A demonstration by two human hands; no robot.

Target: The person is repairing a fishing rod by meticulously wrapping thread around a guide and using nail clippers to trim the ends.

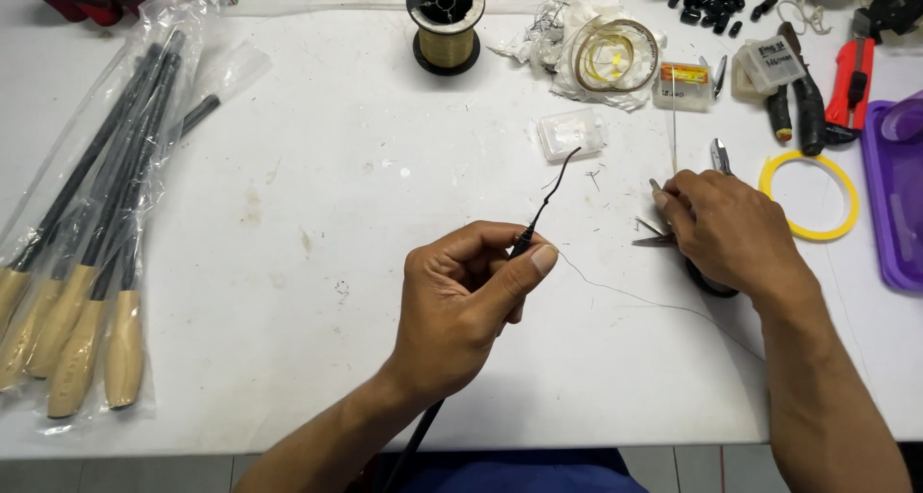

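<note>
Two hands work over a white table (pixel 317 291). The left hand (pixel 461 306) is closed around a thin black rod (pixel 535 222), pinching it between the thumb and fingers near the middle of the table. The rod's thin tip curls up and away from the hand, and its long end runs back down under the wrist, off the near edge. A very thin thread (pixel 635 299) trails from the left thumb toward the right, lying on the table.

The right hand (pixel 726 234) rests just to the right, closed on a pair of small scissors (pixel 656 232) whose blades poke out to the left.

A small clear plastic box (pixel 570 133) sits just beyond the rod tip. A yellow ring of tape (pixel 809 196) lies right of the right hand. Far back stand a spool of gold thread (pixel 445 22), a coil of yellow line on crumpled plastic (pixel 613 56), and red-handled pliers (pixel 850 89). A purple tray (pixel 896 200) sits at the right edge.

On the left side lies a clear bag of dark rods with pale handles (pixel 82 262).
</note>
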